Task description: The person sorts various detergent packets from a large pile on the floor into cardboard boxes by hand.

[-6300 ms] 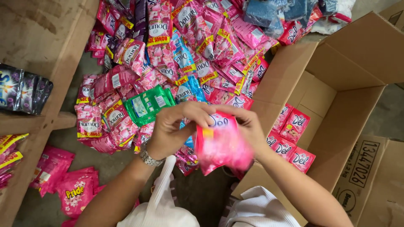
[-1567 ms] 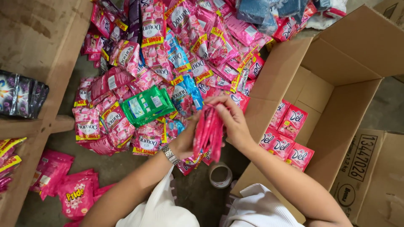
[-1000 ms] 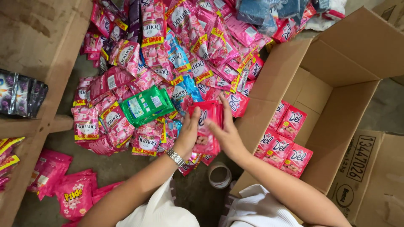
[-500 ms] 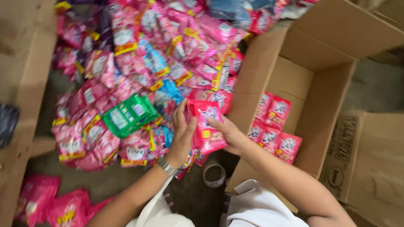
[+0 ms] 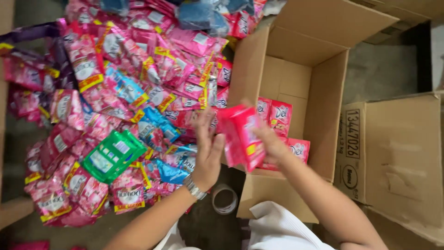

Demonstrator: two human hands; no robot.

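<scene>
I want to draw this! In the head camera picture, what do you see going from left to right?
Green packet → left hand → pink sachet stack held by the right hand → open cardboard box → second cardboard box.

L hand open, flat; R hand fingers curled, gripping.

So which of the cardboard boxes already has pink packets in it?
The open box right behind the hands, with pink packets standing along its bottom. The box to its right shows only a closed side; no packets are visible there.
</scene>
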